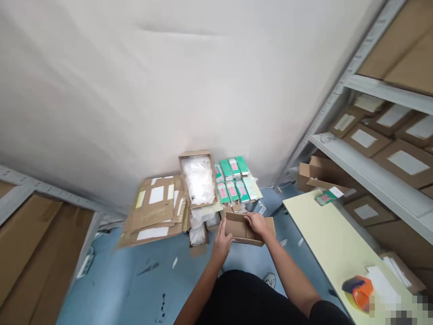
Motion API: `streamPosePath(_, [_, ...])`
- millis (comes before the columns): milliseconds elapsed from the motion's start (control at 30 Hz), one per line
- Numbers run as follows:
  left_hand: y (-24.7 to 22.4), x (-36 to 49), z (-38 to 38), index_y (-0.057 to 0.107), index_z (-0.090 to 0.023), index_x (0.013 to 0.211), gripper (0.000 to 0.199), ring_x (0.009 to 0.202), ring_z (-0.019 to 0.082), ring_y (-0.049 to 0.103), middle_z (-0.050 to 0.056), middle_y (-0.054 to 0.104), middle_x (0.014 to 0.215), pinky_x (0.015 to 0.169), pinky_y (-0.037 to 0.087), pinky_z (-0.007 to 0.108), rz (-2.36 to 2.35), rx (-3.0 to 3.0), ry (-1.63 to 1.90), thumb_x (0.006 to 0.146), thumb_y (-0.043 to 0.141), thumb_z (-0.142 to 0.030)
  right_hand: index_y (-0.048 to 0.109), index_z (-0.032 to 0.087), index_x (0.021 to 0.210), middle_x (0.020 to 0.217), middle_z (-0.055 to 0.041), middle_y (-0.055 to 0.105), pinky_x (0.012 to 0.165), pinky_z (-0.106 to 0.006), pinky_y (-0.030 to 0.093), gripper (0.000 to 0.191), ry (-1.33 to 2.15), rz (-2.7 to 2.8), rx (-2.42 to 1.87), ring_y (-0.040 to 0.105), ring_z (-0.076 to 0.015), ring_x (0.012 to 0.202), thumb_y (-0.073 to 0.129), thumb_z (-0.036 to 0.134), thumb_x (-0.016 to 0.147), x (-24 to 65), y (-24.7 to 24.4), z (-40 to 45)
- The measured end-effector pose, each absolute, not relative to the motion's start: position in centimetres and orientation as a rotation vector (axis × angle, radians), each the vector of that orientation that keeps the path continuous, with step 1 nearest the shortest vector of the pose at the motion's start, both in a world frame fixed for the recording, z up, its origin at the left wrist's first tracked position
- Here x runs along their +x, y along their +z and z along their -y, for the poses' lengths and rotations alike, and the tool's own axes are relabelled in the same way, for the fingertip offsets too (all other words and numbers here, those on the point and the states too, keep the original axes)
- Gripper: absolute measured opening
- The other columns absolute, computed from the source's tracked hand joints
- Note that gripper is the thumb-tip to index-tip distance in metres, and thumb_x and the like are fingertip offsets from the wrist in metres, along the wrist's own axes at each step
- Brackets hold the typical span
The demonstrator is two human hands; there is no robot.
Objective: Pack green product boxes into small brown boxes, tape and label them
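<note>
An open cardboard box (237,229) is held in front of my body, and I can see its bare inside walls. My left hand (221,243) grips the box's left end, fingers along the outside and thumb by the near edge. On the far rim, toward the right, my right hand (257,223) is closed with its fingers bent over the edge. Just beyond the box lie rows of green and white packets (232,190) with pink panels. Left of them stands a carton (199,180) filled with white plastic bags.
Flattened cardboard (155,210) is stacked at the left. A pale yellow table (324,230) on the right bears a green packet (329,196) and an orange tape dispenser (361,291). Shelves (379,180) with cartons flank the right side. A pale wall (203,90) rises behind.
</note>
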State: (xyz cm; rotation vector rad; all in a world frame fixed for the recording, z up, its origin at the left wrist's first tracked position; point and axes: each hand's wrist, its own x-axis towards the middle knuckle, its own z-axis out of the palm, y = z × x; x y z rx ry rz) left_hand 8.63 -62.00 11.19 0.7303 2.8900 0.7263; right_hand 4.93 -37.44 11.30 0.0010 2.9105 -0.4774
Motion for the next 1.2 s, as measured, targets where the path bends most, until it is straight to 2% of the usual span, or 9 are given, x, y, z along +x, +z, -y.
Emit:
streamPosePath(233, [10.9, 8.3, 73.5, 0.072, -0.025, 0.084, 0.029, 0.150, 0.029, 0.045, 0.004, 0.036, 0.170, 0.119, 0.046, 0.046, -2.954, 0.418, 0.954, 0.102, 0.049, -0.028, 0.074, 0.023, 0.114, 0.112, -0.0121, 0.079, 0.093, -0.033, 0.049, 0.033, -0.404, -2.826, -0.240, 0.072, -0.0273, 0.107, 0.047, 0.040, 0.107, -1.3, 12.6, 50.3])
streamPosePath(333, [10.5, 7.9, 76.1, 0.071, -0.024, 0.082, 0.028, 0.145, 0.029, 0.051, 0.002, 0.030, 0.173, 0.116, 0.048, 0.044, -2.987, 0.361, 0.995, 0.101, 0.052, -0.028, 0.071, 0.022, 0.127, 0.126, -0.0131, 0.075, 0.101, -0.036, 0.049, 0.032, -0.466, -2.799, -0.364, 0.068, -0.0284, 0.118, 0.059, 0.039, 0.102, -3.6, 13.5, 53.0])
streamPosePath(467, [9.9, 7.2, 78.0, 0.074, -0.024, 0.087, 0.019, 0.146, 0.030, 0.049, -0.002, 0.031, 0.172, 0.117, 0.047, 0.042, -3.020, 0.289, 0.999, 0.097, 0.059, -0.028, 0.057, 0.022, 0.148, 0.153, -0.0154, 0.056, 0.117, -0.044, 0.041, 0.058, -0.645, -2.880, -0.461, 0.052, -0.0305, 0.142, 0.067, 0.047, 0.096, -7.3, 14.6, 55.0])
streamPosePath(567, [9.8, 6.6, 78.9, 0.076, -0.025, 0.091, 0.017, 0.150, 0.030, 0.044, -0.003, 0.033, 0.171, 0.117, 0.048, 0.040, -3.011, 0.218, 0.960, 0.096, 0.061, -0.030, 0.050, 0.024, 0.154, 0.163, -0.0145, 0.044, 0.119, -0.047, 0.040, 0.062, -0.723, -2.958, -0.425, 0.045, -0.0310, 0.147, 0.061, 0.048, 0.099, -11.0, 15.2, 56.1])
streamPosePath(733, [10.3, 5.3, 80.0, 0.076, -0.027, 0.090, 0.017, 0.153, 0.030, 0.040, -0.005, 0.029, 0.173, 0.118, 0.047, 0.042, -2.981, 0.103, 0.831, 0.096, 0.061, -0.032, 0.040, 0.024, 0.159, 0.171, -0.0148, 0.026, 0.113, -0.047, 0.047, 0.065, -0.713, -2.997, -0.222, 0.053, -0.0335, 0.139, 0.060, 0.037, 0.099, -18.6, 15.6, 57.7])
streamPosePath(867, [10.5, 3.8, 80.4, 0.075, -0.026, 0.091, 0.015, 0.153, 0.031, 0.041, -0.003, 0.022, 0.175, 0.117, 0.049, 0.045, -2.988, 0.139, 0.798, 0.096, 0.062, -0.030, 0.030, 0.024, 0.162, 0.174, -0.0173, 0.014, 0.108, -0.046, 0.050, 0.076, -0.711, -2.977, -0.082, 0.058, -0.0349, 0.134, 0.066, 0.041, 0.097, -24.8, 15.1, 58.1])
streamPosePath(967, [10.7, 2.7, 80.2, 0.075, -0.024, 0.089, 0.012, 0.155, 0.033, 0.036, -0.002, 0.019, 0.176, 0.118, 0.047, 0.045, -2.986, 0.160, 0.764, 0.094, 0.065, -0.029, 0.027, 0.021, 0.164, 0.172, -0.0201, 0.021, 0.105, -0.044, 0.051, 0.082, -0.744, -2.965, -0.020, 0.058, -0.0338, 0.133, 0.068, 0.044, 0.096, -28.3, 14.4, 58.1])
streamPosePath(1067, [11.0, 1.8, 79.6, 0.076, -0.025, 0.090, 0.013, 0.157, 0.033, 0.032, -0.003, 0.019, 0.176, 0.120, 0.044, 0.045, -2.938, 0.134, 0.736, 0.094, 0.065, -0.030, 0.030, 0.016, 0.163, 0.157, -0.0215, 0.047, 0.104, -0.039, 0.050, 0.080, -0.716, -2.939, 0.011, 0.060, -0.0311, 0.129, 0.068, 0.043, 0.097, -30.1, 14.0, 58.3])
streamPosePath(1200, [11.4, 1.3, 78.9, 0.077, -0.027, 0.095, 0.013, 0.159, 0.031, 0.028, -0.003, 0.027, 0.173, 0.123, 0.040, 0.049, -2.881, 0.051, 0.711, 0.093, 0.065, -0.030, 0.059, 0.017, 0.143, 0.131, -0.0160, 0.068, 0.098, -0.033, 0.050, 0.045, -0.568, -2.895, -0.015, 0.067, -0.0272, 0.116, 0.059, 0.035, 0.102, -30.0, 13.9, 58.8])
